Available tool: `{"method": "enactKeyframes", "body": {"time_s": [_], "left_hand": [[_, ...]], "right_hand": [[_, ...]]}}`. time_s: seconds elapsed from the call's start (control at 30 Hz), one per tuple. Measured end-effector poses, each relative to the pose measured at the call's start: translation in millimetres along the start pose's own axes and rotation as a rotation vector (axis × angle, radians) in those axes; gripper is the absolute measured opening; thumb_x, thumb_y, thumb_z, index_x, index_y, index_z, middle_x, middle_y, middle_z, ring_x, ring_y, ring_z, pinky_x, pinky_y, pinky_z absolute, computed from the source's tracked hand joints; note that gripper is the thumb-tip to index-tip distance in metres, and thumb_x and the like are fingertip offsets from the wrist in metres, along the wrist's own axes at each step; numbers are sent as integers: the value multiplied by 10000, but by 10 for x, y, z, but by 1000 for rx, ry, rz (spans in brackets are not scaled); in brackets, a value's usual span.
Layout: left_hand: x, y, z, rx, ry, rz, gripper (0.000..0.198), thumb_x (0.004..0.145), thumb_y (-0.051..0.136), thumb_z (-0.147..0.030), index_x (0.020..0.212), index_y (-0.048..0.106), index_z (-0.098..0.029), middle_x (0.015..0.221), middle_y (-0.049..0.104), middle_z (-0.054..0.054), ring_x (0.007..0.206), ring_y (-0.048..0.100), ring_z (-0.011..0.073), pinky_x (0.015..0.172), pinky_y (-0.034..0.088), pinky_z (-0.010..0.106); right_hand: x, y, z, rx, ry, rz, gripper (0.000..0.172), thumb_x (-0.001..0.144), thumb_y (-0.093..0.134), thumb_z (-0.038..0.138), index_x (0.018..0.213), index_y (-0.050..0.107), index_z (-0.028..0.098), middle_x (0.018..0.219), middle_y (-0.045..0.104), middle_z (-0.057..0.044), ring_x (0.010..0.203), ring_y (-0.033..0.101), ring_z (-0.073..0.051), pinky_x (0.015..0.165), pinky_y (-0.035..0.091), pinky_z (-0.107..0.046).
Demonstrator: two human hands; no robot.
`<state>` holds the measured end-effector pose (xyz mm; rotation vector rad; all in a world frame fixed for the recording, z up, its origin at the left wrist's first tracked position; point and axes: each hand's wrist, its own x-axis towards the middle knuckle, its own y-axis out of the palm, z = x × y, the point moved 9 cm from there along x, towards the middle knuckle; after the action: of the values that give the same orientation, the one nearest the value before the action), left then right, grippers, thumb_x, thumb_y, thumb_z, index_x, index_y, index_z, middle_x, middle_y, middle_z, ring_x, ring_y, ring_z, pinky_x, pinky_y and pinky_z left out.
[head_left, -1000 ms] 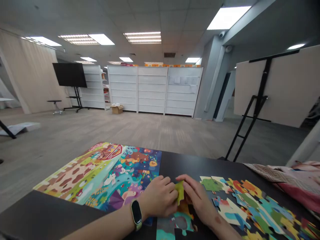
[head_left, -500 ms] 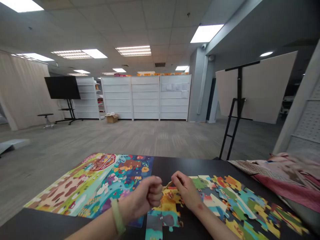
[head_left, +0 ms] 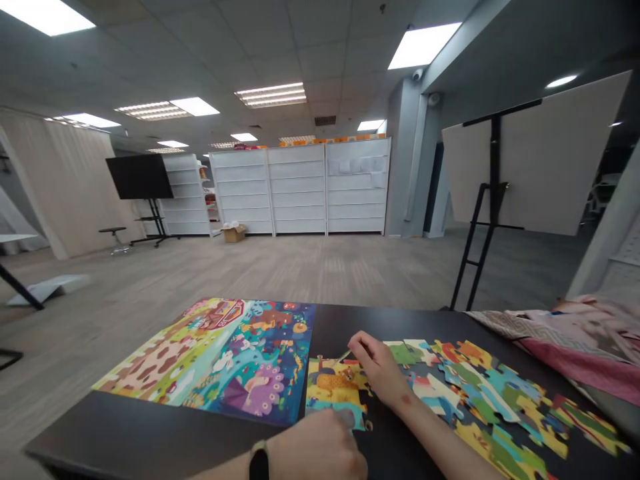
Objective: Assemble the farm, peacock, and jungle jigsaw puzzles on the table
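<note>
Right hand pinches a tilted puzzle piece, likely for control; curled left hand, contents hidden, towards table's near edge!

No readable text or labels anywhere.

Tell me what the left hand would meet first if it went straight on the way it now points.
Pointing rightward over the black table, the left hand would probably meet the right forearm first, though their relative heights are hard to judge.
</note>
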<state>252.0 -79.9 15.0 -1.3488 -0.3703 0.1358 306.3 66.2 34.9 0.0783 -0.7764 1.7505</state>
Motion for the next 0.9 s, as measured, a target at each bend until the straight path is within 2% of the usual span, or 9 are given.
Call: {"method": "enactKeyframes", "body": {"time_s": [0.1, 0.17, 0.33, 0.43, 0.53, 0.63, 0.7, 0.8, 0.9], "left_hand": [[-43, -38, 87, 131, 43, -34, 298, 895, 729, -206, 664, 539, -198, 607, 587, -26, 573, 549, 147, 478, 297, 317], [-56, -70, 271, 186, 13, -53, 236, 900, 704, -240, 720, 558, -194, 671, 608, -18, 621, 570, 155, 515, 330, 328], [-39, 39, 937, 200, -247, -36, 184, 894, 641, -321, 783, 567, -194, 763, 625, 6, 693, 572, 181, 632, 400, 351], [-67, 67, 1186, 143, -442, -82, 168, 919, 616, -333, 830, 562, -202, 873, 624, 26, 824, 578, 215, 697, 417, 354], [-111, 60, 1222, 104, -527, -89, 137, 934, 615, -327, 914, 552, -207, 944, 617, 32, 866, 570, 228, 731, 431, 363], [-139, 45, 1187, 49, -527, -67, 266, 921, 652, -440, 977, 545, -203, 961, 618, 37, 856, 572, 236, 741, 449, 368], [-175, 16, 1213, -2, -560, -92, 371, 889, 685, -514, 1036, 544, -204, 1009, 614, 45, 888, 577, 249, 762, 466, 376], [-248, -30, 1283, -150, -608, -202, 496, 829, 761, -513, 1148, 531, -212, 1147, 596, 58, 998, 582, 261, 830, 489, 376], [-344, -40, 1365, -421, -608, -358, 444, 814, 800, -378, 1145, 551, -217, 1091, 627, 30, 961, 614, 219, 809, 495, 306]], "right_hand": [[3, 20, -29, -19, 1, 2, 453, 1013, 381, 571, 758, 510, 219, 663, 446, 46, 648, 442, -155, 612, 342, -260], [14, 37, -86, -38, 12, -6, 491, 1020, 349, 581, 705, 466, 223, 633, 426, 50, 617, 423, -148, 582, 320, -259], [60, -40, -277, -126, 65, -100, 537, 1002, 373, 599, 612, 371, 230, 571, 375, 54, 561, 358, -138, 542, 250, -276], [62, -94, -308, -181, 86, -130, 545, 989, 416, 587, 585, 340, 229, 554, 368, 52, 556, 347, -138, 545, 239, -286], [40, -51, -277, -202, 98, -95, 540, 992, 413, 578, 589, 339, 227, 563, 380, 47, 564, 363, -140, 548, 248, -287], [19, 37, -246, -203, 114, -42, 527, 1000, 393, 572, 605, 342, 227, 582, 387, 43, 578, 380, -145, 560, 266, -287], [13, 94, -251, -186, 131, -4, 515, 1006, 382, 564, 617, 351, 227, 594, 398, 40, 586, 392, -148, 566, 279, -285], [-1, 169, -291, -125, 165, 62, 504, 1009, 375, 564, 633, 375, 228, 605, 408, 39, 579, 400, -146, 548, 291, -276], [-32, 183, -301, -80, 186, 91, 510, 1006, 380, 578, 633, 378, 230, 600, 403, 42, 564, 392, -138, 519, 293, -264]]}}
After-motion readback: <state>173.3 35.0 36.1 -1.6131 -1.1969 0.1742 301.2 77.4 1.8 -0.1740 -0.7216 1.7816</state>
